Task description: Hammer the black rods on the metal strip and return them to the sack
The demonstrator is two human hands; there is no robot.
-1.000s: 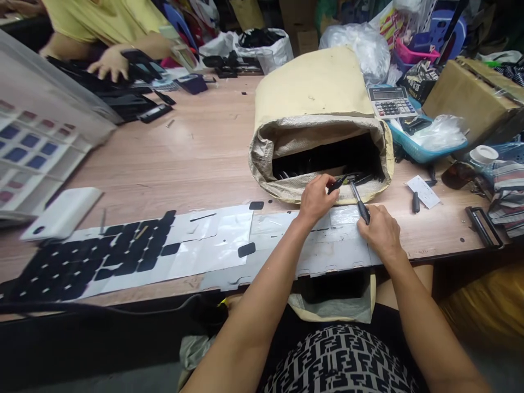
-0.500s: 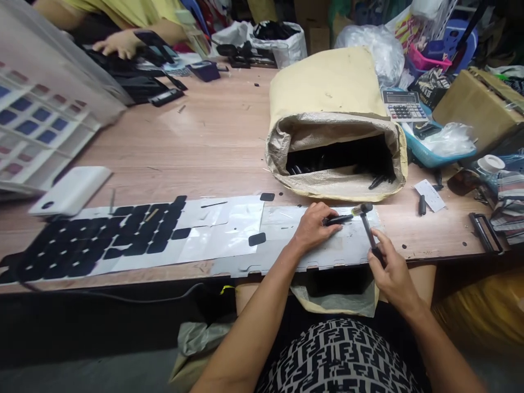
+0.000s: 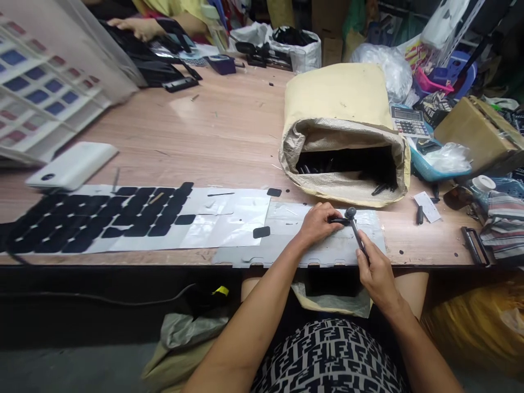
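My right hand is wrapped round the dark handle of a small hammer. The hammer's round head is over the right end of a slim black piece, though I cannot tell whether it touches. My left hand pinches that piece at its left end, low over a grey board along the table's front edge. The piece's exact kind is too small to make out. Behind the hands, a yellow paper sack lies with its mouth towards me, black parts inside.
On the left, black rounded patches cover a white sheet. A white box-like device and a plastic crate stand behind them. At right are a calculator, a blue basket and a black frame. Across the table is a co-worker's hand.
The hammer has moved left and its head now lies over the black piece's end. My left hand keeps its hold. The whole view has shifted slightly.
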